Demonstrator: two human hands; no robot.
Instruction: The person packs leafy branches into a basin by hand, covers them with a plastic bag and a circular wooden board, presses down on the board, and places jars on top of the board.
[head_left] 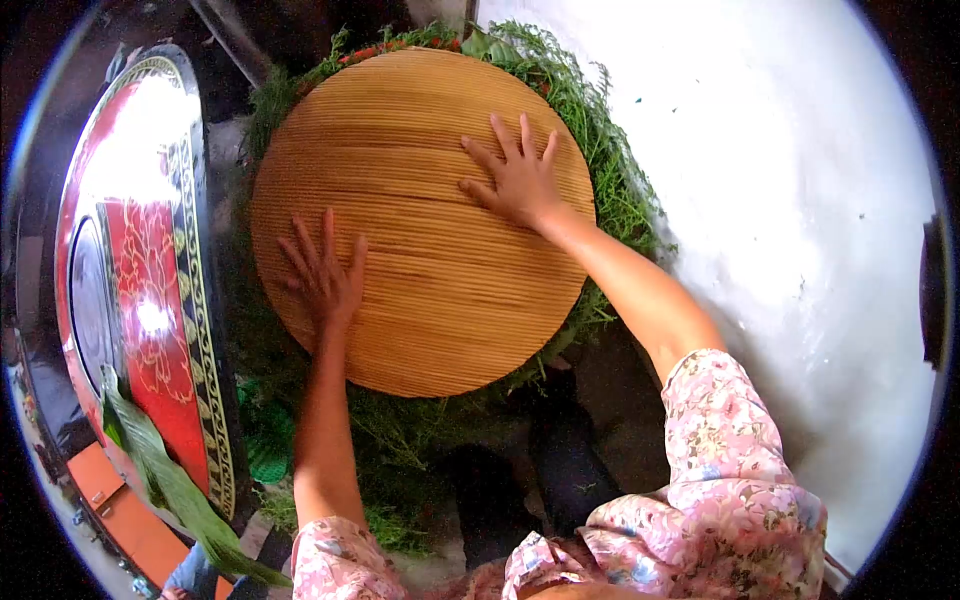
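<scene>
A large round ribbed disc (420, 290), yellow-brown and wood-like, lies over a mass of green feathery foliage (610, 160) that sticks out around its edge. My left hand (325, 270) rests on the disc's left part, fingers spread. On its upper right lies my right hand (518, 178), also flat with the fingers apart. Neither hand grips anything. Bits of red and orange show among the leaves at the far edge. What supports the disc is hidden under it.
At left stands a shiny red round table (160, 350) with a black and gold patterned rim. A long green leaf (165, 465) hangs over its near edge, by an orange box-like thing (130, 520). A white surface (800, 200) spans the right. Dark-clad legs (570, 450) are below the disc.
</scene>
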